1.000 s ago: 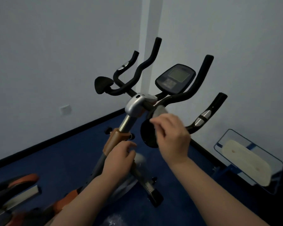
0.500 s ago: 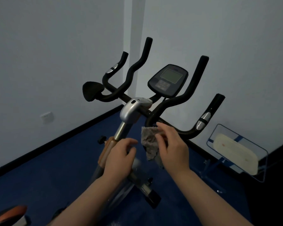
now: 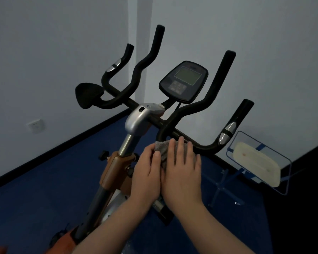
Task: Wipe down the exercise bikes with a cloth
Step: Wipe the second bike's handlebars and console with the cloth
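Observation:
The exercise bike's black handlebars (image 3: 191, 110) rise in front of me, with a dark console (image 3: 184, 79) between them and a silver stem cap (image 3: 138, 120) over an orange post clamp (image 3: 116, 167). A grey cloth (image 3: 162, 147) is bunched just under the right handlebar bend. My left hand (image 3: 147, 171) holds its left edge with curled fingers. My right hand (image 3: 182, 173) lies over the cloth and holds it, fingertips touching the bar. Most of the cloth is hidden under both hands.
A black elbow pad (image 3: 86, 96) sticks out on the left of the bars. A blue-framed stand with a cream pad (image 3: 255, 165) sits on the floor at right. Grey walls meet in a corner behind; a wall socket (image 3: 36, 125) is low on the left. Blue carpet (image 3: 44, 189) surrounds the bike.
My left hand left the bike's post and came up to the cloth. My right hand lowered the cloth from the stem to below the right handlebar bend, and both hands now meet.

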### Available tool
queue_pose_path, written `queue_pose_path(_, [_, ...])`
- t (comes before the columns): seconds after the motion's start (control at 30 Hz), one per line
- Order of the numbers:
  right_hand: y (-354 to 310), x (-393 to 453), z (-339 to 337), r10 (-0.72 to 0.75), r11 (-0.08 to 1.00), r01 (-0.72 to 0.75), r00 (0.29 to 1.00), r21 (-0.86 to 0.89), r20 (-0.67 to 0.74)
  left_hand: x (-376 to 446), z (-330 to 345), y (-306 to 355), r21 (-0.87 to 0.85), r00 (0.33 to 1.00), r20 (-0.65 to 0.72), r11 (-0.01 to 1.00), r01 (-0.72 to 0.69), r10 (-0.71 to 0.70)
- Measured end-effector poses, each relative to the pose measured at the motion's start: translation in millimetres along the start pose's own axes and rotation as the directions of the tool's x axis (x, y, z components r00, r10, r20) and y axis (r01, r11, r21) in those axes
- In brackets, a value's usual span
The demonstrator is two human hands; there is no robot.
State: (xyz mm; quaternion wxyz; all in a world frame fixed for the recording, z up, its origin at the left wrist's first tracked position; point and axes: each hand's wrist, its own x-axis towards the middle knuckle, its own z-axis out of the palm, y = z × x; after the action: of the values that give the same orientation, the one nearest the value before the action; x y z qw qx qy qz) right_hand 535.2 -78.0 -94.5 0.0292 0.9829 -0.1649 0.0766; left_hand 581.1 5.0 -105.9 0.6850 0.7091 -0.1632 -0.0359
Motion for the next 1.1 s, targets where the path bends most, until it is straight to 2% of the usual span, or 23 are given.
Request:
queue_pose_path(0.07, [1.3, 3.3, 1.0, 0.000, 1.000, 0.000, 1.000, -0.013, 0.025, 0.5, 2.9, -2.0, 0.021, 1.000, -0.019, 1.000, -0.007, 0.007])
queue_pose_path(0.2, [3.3, 14.1, -4.3, 0.016, 1.000, -0.016, 1.000, 0.013, -0.021, 4.8, 1.7, -2.9, 0.018, 0.992, -0.112, 0.999, -0.049, 0.051])
queue_pose_path(0.37, [5.2, 21.2, -5.6, -0.033, 0.997, 0.031, 0.999, -0.066, -0.028, 14.9, -1.0, -7.2, 0.023, 0.984, -0.165, 0.997, -0.068, 0.071])
queue_pose_path(0.5, [13.5, 29.5, -7.9, -0.092, 0.995, 0.091, 0.995, -0.047, -0.034, 16.0, 1.6, -8.6, 0.022, 0.984, -0.171, 0.999, -0.046, 0.049])
queue_pose_path(0.7, [26.4, 46.6, -11.7, -0.164, 0.978, 0.162, 0.986, 0.128, 0.004, 12.4, -4.0, -6.1, -0.001, 0.993, -0.119, 1.000, -0.022, 0.022])
queue_pose_path(0.83, [32.9, 52.5, -16.7, -0.175, 0.916, 0.158, 0.984, 0.368, 0.015, 9.3, -6.4, -3.4, 0.020, 0.995, -0.093, 1.000, -0.023, 0.025])
queue_pose_path(0.9, [34.3, 52.0, -18.3, -0.134, 0.861, 0.112, 0.991, 0.495, 0.008, 7.7, -8.6, -0.2, 0.054, 0.996, -0.085, 0.998, -0.021, 0.026])
queue_pose_path(0.97, [32.2, 47.9, -17.4, -0.010, 0.804, 0.036, 0.999, 0.594, -0.048, 6.9, -10.3, 3.4, 0.075, 0.997, -0.075, 0.997, -0.012, 0.017])
queue_pose_path(1.1, [23.5, 36.1, -14.1, 0.210, 0.693, -0.067, 0.971, 0.718, -0.111, 5.4, -13.5, 8.7, 0.094, 0.999, -0.051, 0.995, 0.007, -0.003])
